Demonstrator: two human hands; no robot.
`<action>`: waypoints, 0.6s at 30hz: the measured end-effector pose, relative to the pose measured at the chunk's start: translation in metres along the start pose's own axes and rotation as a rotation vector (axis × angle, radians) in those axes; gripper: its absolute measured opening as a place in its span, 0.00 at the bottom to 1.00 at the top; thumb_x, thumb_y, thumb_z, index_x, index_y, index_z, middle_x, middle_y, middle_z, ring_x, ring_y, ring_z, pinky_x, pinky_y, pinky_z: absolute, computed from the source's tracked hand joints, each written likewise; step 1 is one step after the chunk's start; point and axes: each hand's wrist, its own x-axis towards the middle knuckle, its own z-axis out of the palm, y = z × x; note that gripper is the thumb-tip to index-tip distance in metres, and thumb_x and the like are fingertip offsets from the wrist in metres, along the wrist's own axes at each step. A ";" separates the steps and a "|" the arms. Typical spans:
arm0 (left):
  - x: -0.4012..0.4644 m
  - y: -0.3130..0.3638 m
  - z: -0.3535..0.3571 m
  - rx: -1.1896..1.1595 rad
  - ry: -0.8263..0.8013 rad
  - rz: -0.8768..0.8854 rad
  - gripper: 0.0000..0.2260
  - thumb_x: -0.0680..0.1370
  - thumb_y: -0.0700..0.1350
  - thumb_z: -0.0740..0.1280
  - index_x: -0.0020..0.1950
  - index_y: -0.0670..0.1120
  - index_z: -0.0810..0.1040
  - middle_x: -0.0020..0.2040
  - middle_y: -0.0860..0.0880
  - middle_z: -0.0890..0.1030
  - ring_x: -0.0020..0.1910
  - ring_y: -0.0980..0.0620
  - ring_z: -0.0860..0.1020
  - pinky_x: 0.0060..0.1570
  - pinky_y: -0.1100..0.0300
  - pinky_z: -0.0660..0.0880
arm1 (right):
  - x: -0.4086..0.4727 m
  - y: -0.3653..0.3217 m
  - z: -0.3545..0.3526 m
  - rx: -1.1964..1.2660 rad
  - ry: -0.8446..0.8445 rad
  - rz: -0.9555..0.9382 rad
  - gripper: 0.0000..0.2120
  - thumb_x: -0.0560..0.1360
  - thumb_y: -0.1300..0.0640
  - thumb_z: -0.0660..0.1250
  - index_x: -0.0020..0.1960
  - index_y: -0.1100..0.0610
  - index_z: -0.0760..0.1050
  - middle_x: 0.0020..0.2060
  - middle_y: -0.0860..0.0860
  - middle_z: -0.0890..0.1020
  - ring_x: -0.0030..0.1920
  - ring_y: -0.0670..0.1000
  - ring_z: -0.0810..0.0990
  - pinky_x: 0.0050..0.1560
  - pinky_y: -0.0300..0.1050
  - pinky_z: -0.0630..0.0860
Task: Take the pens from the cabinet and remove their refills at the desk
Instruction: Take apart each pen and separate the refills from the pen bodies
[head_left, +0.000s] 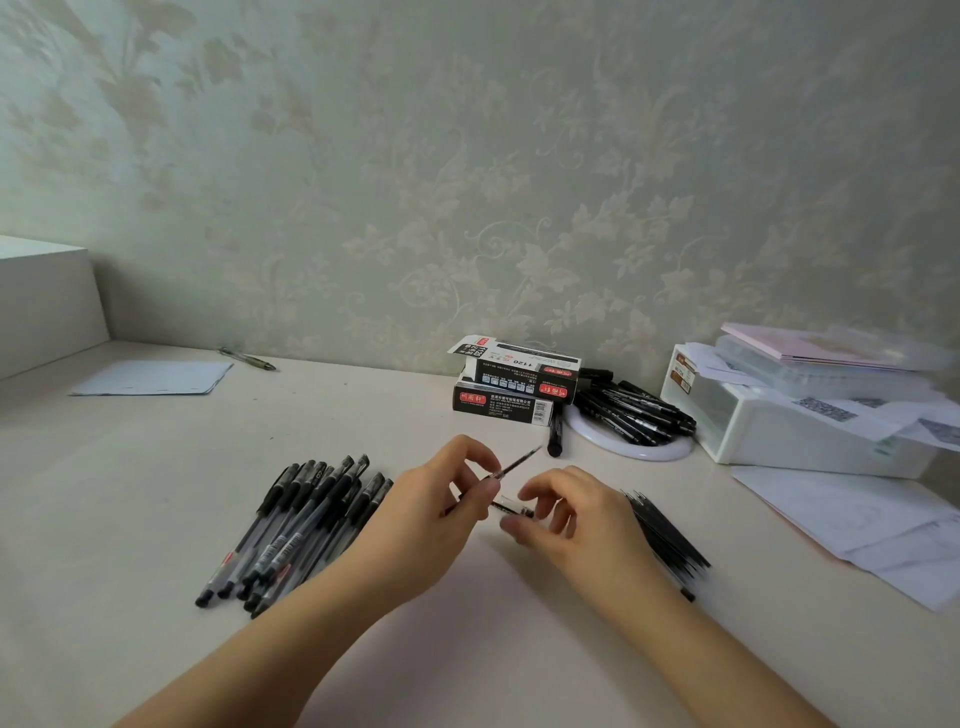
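Both hands work just above the desk (156, 467), a pale, matte, slightly speckled top. Left hand (441, 512): fingers curled, thumb and forefinger pinching a thin dark refill (511, 464) that slants up and to the right, its fine tip free in the air. Right hand (576, 514): fingers curled round a short clear barrel (514, 506) with a dark end, held just below the refill; how the two parts meet is hidden by the fingers.

Left of the hands, a loose fan of pens (296, 525) lies flat on the desk: translucent smoky barrels, black caps with clips toward the wall, black tips toward the near edge, some with a printed label strip. Right of the right hand, partly behind it, a bundle of slim black refills (670, 535) lies side by side.

Further back, two black-and-white card boxes (514, 382) are stacked, the top one with its flap open. Beside them, black markers (631, 410) heap on a white round ring (670, 451). A glossy white plastic bin (769, 431) stands at right with papers on and before it. Far left, a folded sheet (153, 378) and one lone pen (247, 358) lie near the leaf-embossed wallpaper.
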 end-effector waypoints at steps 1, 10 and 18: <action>0.000 0.000 0.000 0.000 -0.002 0.002 0.04 0.80 0.49 0.63 0.50 0.59 0.73 0.37 0.58 0.79 0.26 0.59 0.70 0.28 0.71 0.66 | 0.000 0.002 0.000 -0.081 -0.018 -0.027 0.11 0.69 0.48 0.77 0.48 0.51 0.81 0.39 0.46 0.78 0.36 0.44 0.76 0.39 0.33 0.71; 0.000 -0.003 0.000 0.088 -0.059 0.040 0.05 0.80 0.49 0.62 0.52 0.61 0.75 0.37 0.56 0.77 0.27 0.58 0.70 0.29 0.71 0.65 | 0.002 0.008 0.002 0.129 0.019 0.084 0.04 0.73 0.57 0.74 0.40 0.52 0.82 0.33 0.47 0.83 0.33 0.41 0.78 0.38 0.32 0.73; -0.002 -0.003 0.001 0.167 -0.097 0.075 0.05 0.80 0.49 0.63 0.51 0.60 0.76 0.36 0.56 0.77 0.31 0.60 0.72 0.34 0.71 0.67 | 0.004 0.002 0.000 0.617 0.049 0.168 0.04 0.75 0.65 0.70 0.46 0.58 0.83 0.35 0.52 0.85 0.35 0.44 0.82 0.38 0.33 0.77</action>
